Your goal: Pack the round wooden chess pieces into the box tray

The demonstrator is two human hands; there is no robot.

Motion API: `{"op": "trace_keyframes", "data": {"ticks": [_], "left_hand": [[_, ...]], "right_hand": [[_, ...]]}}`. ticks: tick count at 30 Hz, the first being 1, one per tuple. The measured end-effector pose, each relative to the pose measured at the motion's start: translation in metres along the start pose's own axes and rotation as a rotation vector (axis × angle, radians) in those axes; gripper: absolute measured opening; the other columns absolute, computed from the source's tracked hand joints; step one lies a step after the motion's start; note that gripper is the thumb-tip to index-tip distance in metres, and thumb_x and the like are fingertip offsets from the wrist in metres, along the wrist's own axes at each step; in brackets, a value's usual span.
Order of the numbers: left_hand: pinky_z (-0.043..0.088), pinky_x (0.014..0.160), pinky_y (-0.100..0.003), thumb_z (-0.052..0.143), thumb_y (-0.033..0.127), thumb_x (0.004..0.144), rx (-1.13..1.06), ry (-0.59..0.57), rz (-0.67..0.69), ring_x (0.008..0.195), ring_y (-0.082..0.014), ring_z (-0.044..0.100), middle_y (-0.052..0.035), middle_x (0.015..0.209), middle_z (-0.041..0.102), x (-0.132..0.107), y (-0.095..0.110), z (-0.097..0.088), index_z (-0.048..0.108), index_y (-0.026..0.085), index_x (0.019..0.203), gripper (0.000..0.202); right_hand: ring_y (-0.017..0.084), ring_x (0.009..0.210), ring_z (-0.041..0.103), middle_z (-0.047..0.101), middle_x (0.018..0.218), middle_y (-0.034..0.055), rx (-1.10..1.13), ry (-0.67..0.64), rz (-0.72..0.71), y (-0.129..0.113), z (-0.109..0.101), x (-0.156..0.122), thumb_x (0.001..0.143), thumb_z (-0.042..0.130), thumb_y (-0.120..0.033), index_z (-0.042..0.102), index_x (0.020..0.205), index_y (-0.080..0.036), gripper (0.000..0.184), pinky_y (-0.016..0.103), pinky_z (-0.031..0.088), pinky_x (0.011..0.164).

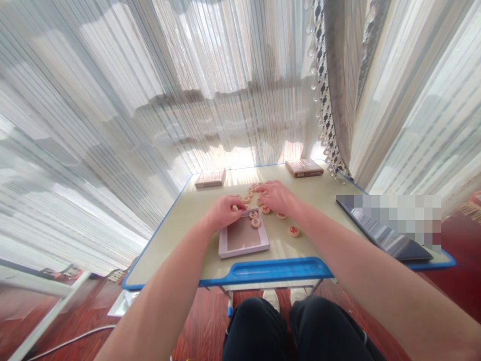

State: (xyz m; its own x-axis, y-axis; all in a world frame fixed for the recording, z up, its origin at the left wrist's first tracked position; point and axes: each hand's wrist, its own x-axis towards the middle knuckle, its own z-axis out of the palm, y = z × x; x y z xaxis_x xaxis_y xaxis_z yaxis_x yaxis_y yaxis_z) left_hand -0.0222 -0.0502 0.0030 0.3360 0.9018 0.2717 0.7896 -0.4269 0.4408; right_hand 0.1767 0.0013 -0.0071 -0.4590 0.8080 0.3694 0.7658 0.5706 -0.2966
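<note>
1. Open shallow box, near part of the table, between the forearms. Judged light and fairly stiff, thin-walled; likely to skid if pushed. Best hold: opposite side walls, pinched low.
2. Lone disc with a red character, right of the box and apart from it, beside the right forearm. Looks like wood or plastic; judged light, hard, not fragile. Hold: finger and thumb across the rim; the flat face may slip.
3. Two discs inside the box, far right corner, overlapping in view. Upper rims look easiest to pinch.
4. Left hand at the box's far left corner, fingers curled inward, thumb toward the wall. Cannot tell whether it grips a disc.
5. Right hand beyond the box, partly bent fingers reaching over scattered discs. Grip hidden; cannot tell.
6. Farther discs lie between and just past the fingertips, loosely clustered.
</note>
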Motion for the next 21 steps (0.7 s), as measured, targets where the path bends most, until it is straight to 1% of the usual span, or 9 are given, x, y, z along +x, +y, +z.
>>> {"op": "trace_keyframes", "data": {"ticks": [3, 5, 7, 10, 12, 16, 21], "left_hand": [[0.045, 0.065, -0.023, 0.052, 0.018, 0.067, 0.000, 0.001, 0.000, 0.067, -0.0120, 0.056, -0.0013, 0.082, 0.067, -0.0005, -0.0003, 0.0004, 0.072, 0.019, 0.079, 0.024], [0.045, 0.064, -0.023, 0.051, 0.018, 0.067, 0.005, -0.001, 0.000, 0.066, -0.0118, 0.056, -0.0012, 0.081, 0.068, -0.0005, -0.0006, 0.0004, 0.072, 0.019, 0.079, 0.024], [0.044, 0.064, -0.023, 0.051, 0.017, 0.067, 0.011, -0.002, -0.001, 0.066, -0.0117, 0.055, -0.0011, 0.081, 0.068, -0.0004, -0.0010, 0.0004, 0.072, 0.019, 0.079, 0.024], [0.044, 0.064, -0.023, 0.052, 0.018, 0.067, 0.023, 0.002, -0.005, 0.066, -0.0118, 0.055, -0.0012, 0.082, 0.068, -0.0003, -0.0008, 0.0000, 0.072, 0.019, 0.079, 0.023], [0.045, 0.065, -0.023, 0.052, 0.018, 0.067, 0.025, 0.004, -0.007, 0.067, -0.0121, 0.056, -0.0013, 0.082, 0.068, -0.0006, -0.0002, -0.0003, 0.072, 0.019, 0.079, 0.023], [0.045, 0.065, -0.023, 0.051, 0.018, 0.067, 0.028, 0.000, -0.009, 0.067, -0.0124, 0.055, -0.0013, 0.080, 0.068, -0.0010, 0.0010, -0.0006, 0.072, 0.019, 0.079, 0.025], [0.044, 0.063, -0.022, 0.052, 0.018, 0.066, 0.054, 0.001, -0.001, 0.065, -0.0119, 0.054, -0.0007, 0.076, 0.067, -0.0002, 0.0003, -0.0017, 0.071, 0.019, 0.075, 0.021]], "right_hand": [[0.025, 0.101, 0.054, 0.066, 0.099, 0.0085, -0.062, -0.075, 0.044, 0.0004, -0.0001, 0.0002, 0.077, 0.054, -0.036, 0.071, 0.094, -0.019, 0.029, 0.035, 0.040, 0.091], [0.027, 0.104, 0.052, 0.065, 0.099, 0.0088, -0.081, -0.118, 0.057, 0.0001, -0.0006, 0.0004, 0.075, 0.056, -0.040, 0.072, 0.089, -0.020, 0.029, 0.036, 0.039, 0.092], [0.026, 0.105, 0.052, 0.066, 0.101, 0.0075, -0.058, -0.126, 0.064, -0.0002, -0.0005, 0.0008, 0.076, 0.055, -0.039, 0.072, 0.092, -0.022, 0.029, 0.036, 0.038, 0.093], [0.026, 0.106, 0.052, 0.065, 0.104, 0.0060, 0.001, -0.099, 0.071, -0.0005, 0.0002, 0.0016, 0.074, 0.057, -0.038, 0.068, 0.105, -0.026, 0.034, 0.035, 0.039, 0.092], [0.027, 0.107, 0.052, 0.065, 0.105, 0.0067, 0.013, -0.089, 0.075, -0.0014, 0.0005, 0.0015, 0.074, 0.059, -0.038, 0.067, 0.107, -0.025, 0.037, 0.036, 0.039, 0.092], [0.026, 0.104, 0.052, 0.066, 0.100, 0.0073, -0.019, -0.107, 0.047, -0.0043, 0.0011, -0.0003, 0.074, 0.057, -0.037, 0.071, 0.093, -0.023, 0.028, 0.037, 0.037, 0.095], [0.027, 0.102, 0.050, 0.066, 0.094, 0.0068, -0.021, -0.088, 0.060, -0.0040, 0.0035, -0.0010, 0.072, 0.059, -0.035, 0.072, 0.087, -0.023, 0.023, 0.035, 0.039, 0.090]]}}
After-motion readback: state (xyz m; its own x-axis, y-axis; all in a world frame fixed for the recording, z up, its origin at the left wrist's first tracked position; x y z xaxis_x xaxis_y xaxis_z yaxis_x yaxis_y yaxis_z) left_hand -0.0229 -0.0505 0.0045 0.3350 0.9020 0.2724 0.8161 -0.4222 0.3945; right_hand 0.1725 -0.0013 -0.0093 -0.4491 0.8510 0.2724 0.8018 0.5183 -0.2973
